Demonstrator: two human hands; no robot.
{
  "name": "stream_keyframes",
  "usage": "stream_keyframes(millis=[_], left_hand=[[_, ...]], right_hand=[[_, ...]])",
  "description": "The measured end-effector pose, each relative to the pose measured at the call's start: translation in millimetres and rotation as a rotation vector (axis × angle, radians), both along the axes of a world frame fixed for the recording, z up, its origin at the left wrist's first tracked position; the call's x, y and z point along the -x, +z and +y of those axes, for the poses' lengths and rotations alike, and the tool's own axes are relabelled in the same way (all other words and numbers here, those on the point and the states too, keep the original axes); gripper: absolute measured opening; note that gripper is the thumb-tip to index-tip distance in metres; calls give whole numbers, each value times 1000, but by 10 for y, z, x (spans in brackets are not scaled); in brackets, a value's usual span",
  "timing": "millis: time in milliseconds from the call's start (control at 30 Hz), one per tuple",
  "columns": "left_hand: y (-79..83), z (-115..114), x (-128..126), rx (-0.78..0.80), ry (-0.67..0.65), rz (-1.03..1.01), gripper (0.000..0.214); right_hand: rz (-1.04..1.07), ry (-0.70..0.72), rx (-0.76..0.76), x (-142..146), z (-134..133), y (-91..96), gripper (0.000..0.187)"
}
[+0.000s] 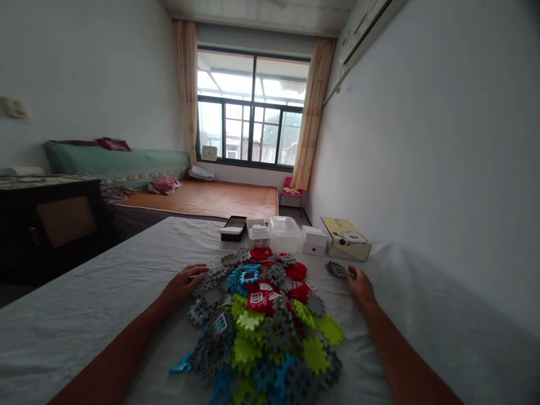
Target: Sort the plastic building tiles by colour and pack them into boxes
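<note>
A heap of interlocking plastic waffle tiles (264, 320) in grey, green, red and blue lies on a white sheet (97, 298) in front of me. My left hand (183, 284) rests at the heap's left edge, fingers curled against the grey tiles. My right hand (359, 283) is at the heap's right side, its fingertips touching a lone grey tile (337, 270) that lies apart from the pile.
Beyond the heap stand a black tray (233, 228), small white boxes (314, 241), a clear plastic tub (285, 232) and a yellow cartoon box (346, 238). A white wall runs along the right. A bed with green bedding (118, 160) and a window are farther back.
</note>
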State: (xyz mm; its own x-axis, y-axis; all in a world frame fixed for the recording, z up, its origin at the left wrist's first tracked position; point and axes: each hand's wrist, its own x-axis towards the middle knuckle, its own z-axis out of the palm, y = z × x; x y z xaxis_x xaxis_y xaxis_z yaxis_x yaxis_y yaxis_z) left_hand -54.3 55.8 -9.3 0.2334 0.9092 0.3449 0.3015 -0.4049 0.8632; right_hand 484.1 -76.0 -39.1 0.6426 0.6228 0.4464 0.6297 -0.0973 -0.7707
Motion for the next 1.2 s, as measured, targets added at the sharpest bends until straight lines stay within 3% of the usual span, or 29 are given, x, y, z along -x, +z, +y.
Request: stream_keyframes(millis=[200,333,400,500,600,700,800,900,1000,1200], left_hand=[[91,-92,-48,67,14,-72,20],[125,-136,-74,126,15,-181,12],[128,-147,-85,158,7,-249,8],[128,-167,-112,177,-2,-288,8],[135,-214,-161,131,18,-305,14],[143,-283,-215,86,26,-347,18],[155,-363,-250,159,3,-375,18],[199,-458,-273,150,-113,-265,28],[262,-529,-292,28,-220,-133,34],[228,-453,-238,-100,-53,53,25]], right_hand=[[-76,100,88,97,15,-16,48],[-140,140,69,317,33,127,46],[-166,237,70,516,13,242,41],[-146,488,125,892,-41,386,34],[-162,629,155,1205,-97,432,33],[-226,635,155,1325,-139,393,33],[-244,617,160,1292,-146,327,33],[-246,616,178,1227,-132,270,33],[-265,618,202,1196,-119,233,34],[-349,611,198,1181,-119,202,33]])
